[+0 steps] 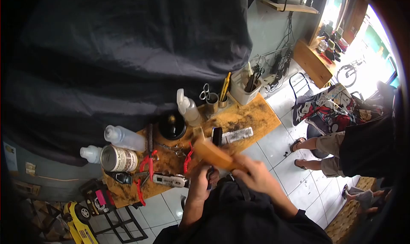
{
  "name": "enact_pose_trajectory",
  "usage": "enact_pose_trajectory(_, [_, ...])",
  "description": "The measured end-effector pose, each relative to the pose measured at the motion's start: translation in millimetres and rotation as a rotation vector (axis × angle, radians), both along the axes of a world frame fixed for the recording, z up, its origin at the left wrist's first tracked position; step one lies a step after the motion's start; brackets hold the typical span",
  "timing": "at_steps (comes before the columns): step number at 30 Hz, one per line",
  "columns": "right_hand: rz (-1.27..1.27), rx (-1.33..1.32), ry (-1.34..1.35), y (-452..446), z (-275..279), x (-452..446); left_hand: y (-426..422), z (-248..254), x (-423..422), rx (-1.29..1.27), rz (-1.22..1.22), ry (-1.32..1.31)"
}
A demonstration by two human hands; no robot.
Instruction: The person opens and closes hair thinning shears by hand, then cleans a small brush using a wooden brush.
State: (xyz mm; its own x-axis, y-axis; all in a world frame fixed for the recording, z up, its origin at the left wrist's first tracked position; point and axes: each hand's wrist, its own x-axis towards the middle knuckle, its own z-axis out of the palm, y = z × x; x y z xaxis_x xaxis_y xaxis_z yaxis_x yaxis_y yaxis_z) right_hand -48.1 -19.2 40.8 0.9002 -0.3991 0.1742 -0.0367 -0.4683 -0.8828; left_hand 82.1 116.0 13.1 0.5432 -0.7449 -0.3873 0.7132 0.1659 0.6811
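Observation:
My right hand [258,175] is closed around the handle of a wooden brush [213,154], whose broad head is slightly blurred. The fingers of my left hand [200,186] wrap round a small dark tool [210,175]; most of it is hidden, so its kind is unclear. Both hands are close together in front of my dark clothing, at the near edge of the wooden table [256,116]. Just beyond the brush lie a pale comb [237,135] and a black-and-white item [217,136]. Left of my left hand is a silver hair clipper [168,180], near red-handled tools [147,167].
Spray bottle [190,111], round black lid [172,126], tin can [119,158], clear bottle [126,137], scissors [205,91] in a cup and a white bin [245,90] stand on the table. A person [367,146] stands at right beside a patterned cape [333,107].

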Motion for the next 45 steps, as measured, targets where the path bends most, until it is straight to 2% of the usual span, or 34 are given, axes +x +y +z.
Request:
enact_pose_trajectory(3, [-0.027, -0.046, 0.001, -5.2, -17.5, 3.8, -4.5, -2.7, 0.3, 0.082, 0.000, 0.067])
enact_pose_trajectory(4, [-0.179, -0.123, -0.032, -11.3, -17.0, 8.1, -17.3, 30.0, -5.4, 0.176, -0.011, -0.096])
enact_pose_trajectory(5, [-0.193, -0.118, -0.035, -22.0, -17.6, 10.7, -18.4, 23.9, -5.4, 0.181, -0.024, -0.101])
enact_pose_trajectory(7, [-0.537, 0.016, 0.114, -42.3, -20.3, 11.0, -17.3, 16.1, -7.3, 0.163, -0.205, -0.203])
enact_pose_trajectory(8, [-0.543, 0.026, 0.113, -47.3, -14.6, 8.3, -20.4, 17.3, -11.9, 0.158, -0.184, -0.184])
enact_pose_trajectory(9, [-0.532, 0.100, 0.094, -51.7, -4.2, 4.3, -27.0, 18.0, -12.5, 0.165, -0.185, -0.186])
enact_pose_trajectory(11, [-0.510, 0.178, 0.075, -57.7, -2.2, -2.1, -36.8, 17.1, -12.1, 0.099, -0.115, -0.009])
enact_pose_trajectory(12, [-0.346, 0.124, 0.019, -55.2, -6.7, -8.4, -37.6, 12.5, -8.6, 0.072, -0.118, 0.095])
enact_pose_trajectory(13, [-0.184, 0.069, -0.040, -52.2, -10.2, -12.7, -38.7, 9.6, -7.4, 0.079, -0.117, 0.093])
enact_pose_trajectory(14, [-0.081, 0.106, -0.051, -47.7, -10.8, -13.3, -39.6, 7.4, -6.8, 0.006, -0.115, 0.175])
enact_pose_trajectory(15, [-0.083, 0.112, -0.054, -47.0, -13.4, -11.1, -40.0, 5.8, -6.1, -0.068, -0.114, 0.255])
enact_pose_trajectory(17, [-0.150, 0.036, -0.026, -48.6, -23.5, -4.7, -42.7, 8.9, -4.2, -0.032, -0.123, 0.243])
enact_pose_trajectory(18, [-0.286, -0.056, -0.070, -54.9, -26.7, 0.8, -47.0, 16.9, -3.6, 0.023, -0.152, 0.206])
enact_pose_trajectory(19, [-0.285, -0.056, -0.069, -62.2, -25.4, 4.1, -50.6, 20.9, -3.6, 0.077, -0.180, 0.170])
enact_pose_trajectory(21, [-0.509, -0.003, -0.025, -76.5, -22.9, 9.8, -52.9, 17.6, -7.3, 0.056, -0.189, 0.227])
enact_pose_trajectory(22, [-0.513, 0.024, -0.135, -80.4, -21.6, 11.8, -55.6, 19.5, -9.8, 0.041, -0.151, 0.299])
enact_pose_trajectory(23, [-0.515, 0.034, -0.131, -80.8, -16.0, 8.4, -57.4, 20.5, -11.6, 0.029, -0.112, 0.370])
enact_pose_trajectory(26, [-0.228, 0.212, -0.116, -74.0, -3.5, -3.1, -60.5, 16.7, -8.1, 0.005, -0.129, 0.326])
enact_pose_trajectory(27, [-0.227, 0.218, -0.114, -72.5, -6.9, -5.6, -59.9, 17.4, -7.1, -0.040, -0.154, 0.314])
enact_pose_trajectory(29, [0.013, 0.096, -0.086, -73.0, -17.5, -7.0, -59.1, 20.8, -7.8, 0.041, -0.149, 0.348])
enact_pose_trajectory(31, [-0.049, 0.077, -0.119, -74.9, -22.6, -4.2, -57.2, 15.5, -7.9, 0.094, -0.161, 0.315])
enact_pose_trajectory(32, [-0.138, 0.021, -0.064, -78.7, -21.8, -3.6, -56.9, 15.0, -4.4, 0.108, -0.262, 0.283])
enact_pose_trajectory(34, [-0.334, -0.104, -0.048, -82.7, -29.7, -2.4, -57.6, 16.4, -7.5, 0.103, -0.271, 0.282])
enact_pose_trajectory(35, [-0.339, -0.102, -0.044, -85.1, -29.1, -2.0, -57.6, 17.7, -9.6, 0.097, -0.280, 0.282])
enact_pose_trajectory(37, [-0.421, 0.109, -0.209, -91.1, -26.1, -0.1, -64.4, 26.1, -16.5, 0.142, -0.254, 0.249])
enact_pose_trajectory(38, [-0.353, 0.159, -0.072, -92.0, -14.2, -8.3, -65.9, 28.5, -19.3, 0.185, -0.221, 0.212])
enact_pose_trajectory(39, [-0.350, 0.162, -0.070, -91.2, -17.8, -11.7, -64.6, 27.4, -19.4, 0.188, -0.218, 0.214])
enact_pose_trajectory(41, [-0.004, 0.172, -0.177, -88.6, -25.9, -17.5, -63.6, 24.1, -18.5, 0.201, -0.248, 0.125])
enact_pose_trajectory(42, [0.116, 0.165, -0.114, -90.7, -18.2, -17.5, -63.1, 26.2, -20.3, 0.203, -0.247, 0.127])
enact_pose_trajectory(43, [0.118, 0.167, -0.113, -89.5, -19.4, -16.5, -62.8, 30.5, -22.4, 0.248, -0.266, 0.070])
enact_pose_trajectory(45, [-0.086, 0.127, -0.105, -87.3, -26.7, -13.3, -62.6, 32.0, -22.6, 0.296, -0.280, 0.010])
